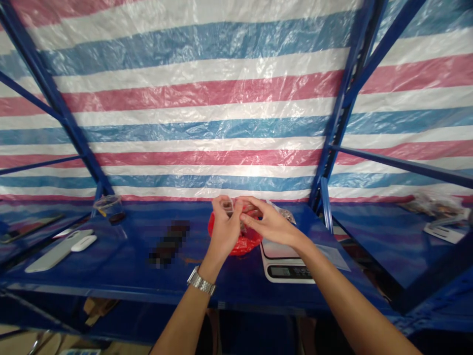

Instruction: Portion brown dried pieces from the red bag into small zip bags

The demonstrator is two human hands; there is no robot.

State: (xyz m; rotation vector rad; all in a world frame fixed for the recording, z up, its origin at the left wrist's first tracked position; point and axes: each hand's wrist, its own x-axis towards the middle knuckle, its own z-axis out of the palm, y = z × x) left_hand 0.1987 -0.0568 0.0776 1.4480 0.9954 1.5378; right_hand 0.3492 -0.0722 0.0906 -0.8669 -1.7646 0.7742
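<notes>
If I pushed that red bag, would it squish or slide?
Probably squish: the red bag, under the clear packet the left hand and right hand pinch, looks like thin crinkled plastic, so floppy. Likely light, but contents are hidden. The scale beside it might stop it sliding that way.

The small transparent bag [233, 206] is thin clear plastic; its contents are indistinct. It is held in the air, its upper edge pinched between the left hand [225, 231] and the right hand [271, 226]. The red plastic bag [242, 244] lies crumpled directly below, on the blue shelf [129, 266].
</notes>
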